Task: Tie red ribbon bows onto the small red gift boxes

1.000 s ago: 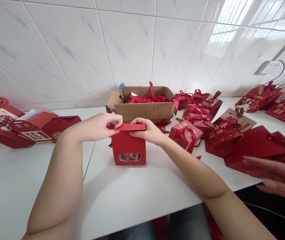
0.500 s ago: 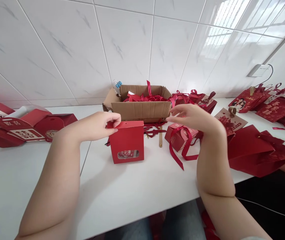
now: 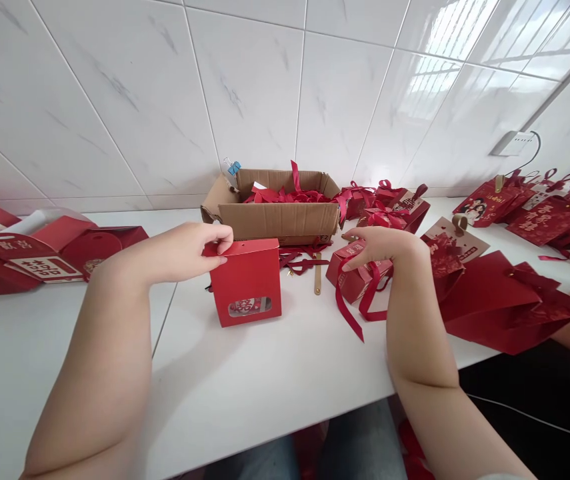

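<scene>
- Red box (image 3: 247, 280) upright, below left hand (image 3: 207, 248), which pinches its top corner.
- White tabletop (image 3: 245, 387) gives room from box to near edge, toward wearer from both hands.
- Right hand (image 3: 385, 245) half-open, fingers parted, over ribbon-tied box (image 3: 352, 280); contact unclear.
- Gold strap (image 3: 317, 280) between hands.
- Cardboard carton (image 3: 279, 221) beyond hands, limits far side.

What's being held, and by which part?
The left hand holds the red box by its top-left corner; the right hand, open by the ribboned box, appears empty.
</scene>
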Motion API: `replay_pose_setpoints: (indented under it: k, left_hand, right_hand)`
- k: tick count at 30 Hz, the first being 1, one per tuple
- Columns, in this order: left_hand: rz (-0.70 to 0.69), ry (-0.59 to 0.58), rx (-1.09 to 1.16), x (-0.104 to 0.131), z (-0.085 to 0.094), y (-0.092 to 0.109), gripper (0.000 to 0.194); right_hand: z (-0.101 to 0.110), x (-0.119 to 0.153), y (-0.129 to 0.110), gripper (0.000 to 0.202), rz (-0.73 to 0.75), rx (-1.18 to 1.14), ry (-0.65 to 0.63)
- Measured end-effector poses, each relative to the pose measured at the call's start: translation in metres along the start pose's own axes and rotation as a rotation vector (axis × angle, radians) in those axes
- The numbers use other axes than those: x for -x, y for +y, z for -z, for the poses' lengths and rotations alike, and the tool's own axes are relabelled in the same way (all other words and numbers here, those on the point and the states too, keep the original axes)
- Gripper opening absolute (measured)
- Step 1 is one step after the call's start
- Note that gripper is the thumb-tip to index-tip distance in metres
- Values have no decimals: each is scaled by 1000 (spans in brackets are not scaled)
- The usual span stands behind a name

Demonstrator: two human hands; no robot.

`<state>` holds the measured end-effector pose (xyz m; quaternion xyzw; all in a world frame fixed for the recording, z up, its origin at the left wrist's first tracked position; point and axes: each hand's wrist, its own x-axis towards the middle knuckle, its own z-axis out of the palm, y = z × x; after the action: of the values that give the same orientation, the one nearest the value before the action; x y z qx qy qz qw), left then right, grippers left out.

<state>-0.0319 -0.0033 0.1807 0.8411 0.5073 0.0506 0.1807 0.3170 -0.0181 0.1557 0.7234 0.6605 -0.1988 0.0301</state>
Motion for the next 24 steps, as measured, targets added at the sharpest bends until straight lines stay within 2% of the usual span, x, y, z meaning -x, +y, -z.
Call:
replay_pose_setpoints:
  k: [5, 10, 20, 24]
  left_hand:
    - [10, -58, -50, 6, 4, 6, 17]
    - [19, -86, -52, 9, 6, 8, 16]
    - [34, -115, -120, 20, 13, 4, 18]
    - [47, -128, -164, 22, 15, 5, 18]
  right_hand:
    - [-2, -6, -5, 87, -14, 33, -31]
    - [-5, -11, -10, 74, -41, 18, 48]
    - [-12, -19, -20, 59, -97, 50, 136]
    - [-10, -10, -24, 58, -112, 24, 241]
